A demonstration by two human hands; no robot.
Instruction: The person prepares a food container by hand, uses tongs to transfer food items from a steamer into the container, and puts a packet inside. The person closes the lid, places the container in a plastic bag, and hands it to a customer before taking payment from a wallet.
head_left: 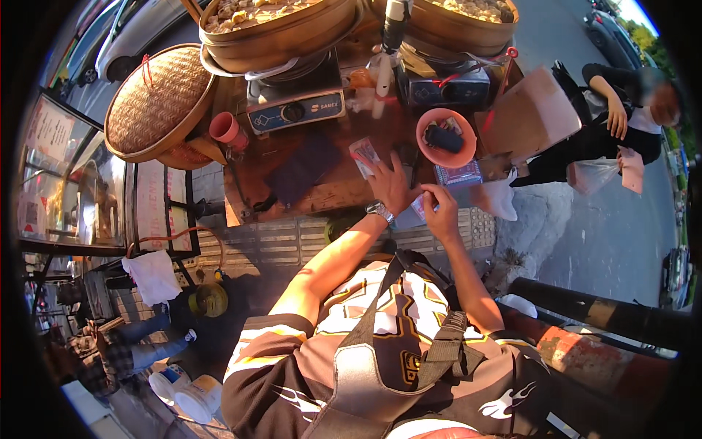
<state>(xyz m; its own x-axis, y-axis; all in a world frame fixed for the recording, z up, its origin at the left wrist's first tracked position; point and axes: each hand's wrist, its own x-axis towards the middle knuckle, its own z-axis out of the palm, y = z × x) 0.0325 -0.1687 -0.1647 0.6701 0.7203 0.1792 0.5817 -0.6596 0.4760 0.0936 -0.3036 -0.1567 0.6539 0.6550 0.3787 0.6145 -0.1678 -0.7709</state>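
My left hand (391,184), with a watch (380,212) at its wrist, is stretched over the wooden table (256,183). Its fingers are spread, and some reach over a small piece of printed paper like a banknote (363,155). Whether that paper lies on the table or is pinched cannot be made out. Close beside it my right hand (442,214) has bent fingers closed on another pinkish printed paper like a banknote (419,208). Its fingertips come up against the left thumb. Right of the hands sit a pink bowl (469,157) with dark objects inside and a blue patterned box (458,174).
Two round steamers of food (281,47) (461,33) stand on gas stoves (296,110) (450,91) at the back. A woven lid (157,102) and a pink cup (228,130) are left. A cardboard box (530,113) and a person (621,124) holding a plastic bag are right.
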